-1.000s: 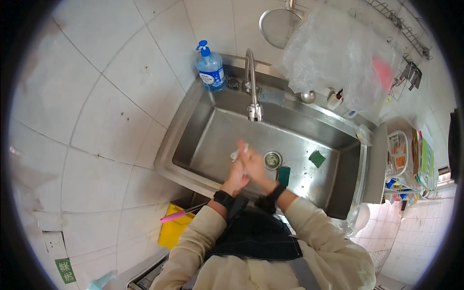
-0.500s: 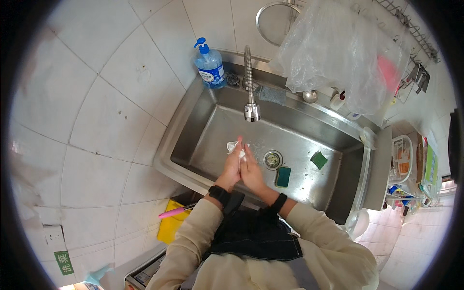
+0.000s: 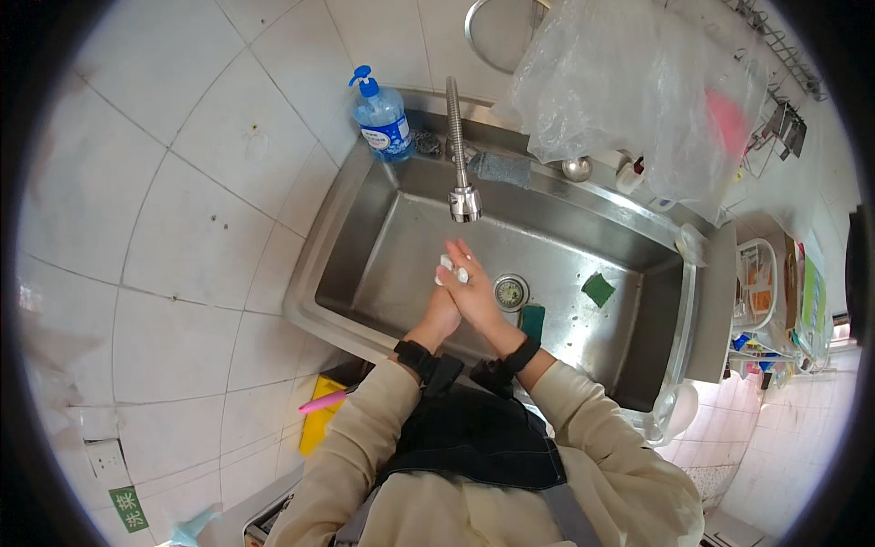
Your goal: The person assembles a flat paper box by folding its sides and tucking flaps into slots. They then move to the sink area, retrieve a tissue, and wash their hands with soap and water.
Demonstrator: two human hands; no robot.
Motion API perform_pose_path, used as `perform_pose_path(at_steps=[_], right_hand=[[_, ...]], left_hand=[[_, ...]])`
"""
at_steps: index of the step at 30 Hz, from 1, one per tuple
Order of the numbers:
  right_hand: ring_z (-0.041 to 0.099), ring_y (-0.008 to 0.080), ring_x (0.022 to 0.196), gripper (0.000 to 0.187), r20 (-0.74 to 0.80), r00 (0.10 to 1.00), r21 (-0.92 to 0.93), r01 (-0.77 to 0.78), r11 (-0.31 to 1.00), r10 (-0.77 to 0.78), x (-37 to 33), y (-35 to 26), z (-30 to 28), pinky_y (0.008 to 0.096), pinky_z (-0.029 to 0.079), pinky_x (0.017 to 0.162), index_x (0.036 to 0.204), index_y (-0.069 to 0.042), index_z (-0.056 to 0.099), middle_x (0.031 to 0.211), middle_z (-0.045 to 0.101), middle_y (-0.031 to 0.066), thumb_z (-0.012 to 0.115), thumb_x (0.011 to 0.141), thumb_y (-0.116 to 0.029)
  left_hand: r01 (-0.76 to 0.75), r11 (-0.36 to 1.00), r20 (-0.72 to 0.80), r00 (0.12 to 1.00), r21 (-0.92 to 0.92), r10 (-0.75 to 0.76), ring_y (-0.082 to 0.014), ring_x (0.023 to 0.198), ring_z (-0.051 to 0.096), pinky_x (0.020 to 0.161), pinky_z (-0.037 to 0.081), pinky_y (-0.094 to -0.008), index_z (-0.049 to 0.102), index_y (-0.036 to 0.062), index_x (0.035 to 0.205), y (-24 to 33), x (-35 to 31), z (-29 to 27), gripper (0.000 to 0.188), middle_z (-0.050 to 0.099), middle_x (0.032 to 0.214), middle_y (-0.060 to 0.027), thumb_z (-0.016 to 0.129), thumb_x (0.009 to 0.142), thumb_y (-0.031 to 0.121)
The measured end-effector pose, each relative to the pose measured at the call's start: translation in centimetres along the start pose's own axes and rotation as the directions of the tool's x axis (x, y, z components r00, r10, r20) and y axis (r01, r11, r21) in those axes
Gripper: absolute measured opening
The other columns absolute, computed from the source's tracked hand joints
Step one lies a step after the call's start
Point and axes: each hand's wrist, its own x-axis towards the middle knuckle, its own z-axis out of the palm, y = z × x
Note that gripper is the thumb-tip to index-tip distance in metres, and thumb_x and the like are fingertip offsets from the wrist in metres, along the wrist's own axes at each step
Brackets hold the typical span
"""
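Above the left part of a steel sink point(image 3: 383, 273), my two hands are pressed together. My right hand point(image 3: 477, 296) lies over my left hand point(image 3: 440, 314), which it partly covers. Between their fingers shows a small white, crumpled-looking thing point(image 3: 447, 271); its kind is not clear. Just beyond the fingertips hangs the metal head of a flexible faucet point(image 3: 465, 204), with no stream of water visible. Right of my hands are the drain point(image 3: 510, 292) and a green sponge point(image 3: 531, 319), partly hidden by my right wrist. A green scouring pad point(image 3: 597, 290) lies farther right.
A blue pump bottle point(image 3: 385, 128) stands at the sink's far left corner. Along the back rim lie a grey cloth point(image 3: 501, 170) and a ladle point(image 3: 577, 169), under hanging clear plastic bags point(image 3: 620, 91). A pink handle point(image 3: 324, 400) sticks out at lower left. A rack point(image 3: 756, 283) stands right.
My hands have shifted from palm against palm to the right over the left. The white thing now shows between the fingers rather than beside the left hand. The view has shifted slightly.
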Motion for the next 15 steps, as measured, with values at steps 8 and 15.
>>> perform_pose_path(at_steps=[8, 15], right_hand=[[0.039, 0.0273, 0.133, 0.043, -0.023, 0.997, -0.071, 0.068, 0.995, -0.069, -1.4, 3.2, -1.1, 0.0339, 0.028, 0.109, 0.136, 0.000, 0.047, 0.145, 0.039, 0.0193, 0.044, 0.093, -0.010], [0.036, 0.0380, 0.133, 0.049, 0.096, 0.929, -0.261, 0.369, 0.892, -0.356, -0.2, -1.6, -0.4, 0.0384, 0.029, 0.110, 0.141, -0.001, 0.037, 0.145, 0.034, 0.0243, 0.044, 0.093, -0.007]], left_hand=[[0.011, 0.981, -0.015, 1.000, 0.195, -0.008, -0.0298, 0.100, 0.060, 0.085, 0.048, -0.0432, 0.055, 0.0034, 0.119, 1.7, -0.7, 0.7, 0.040, 0.061, 0.116, -0.0107, 0.040, 0.093, 0.029], [0.148, 0.803, 0.171, 0.984, -0.578, -0.058, -0.0254, 0.104, 0.058, 0.092, 0.046, -0.0410, 0.055, 0.0053, 0.120, 3.6, -1.4, 0.1, 0.041, 0.060, 0.119, -0.0094, 0.041, 0.095, 0.034]])
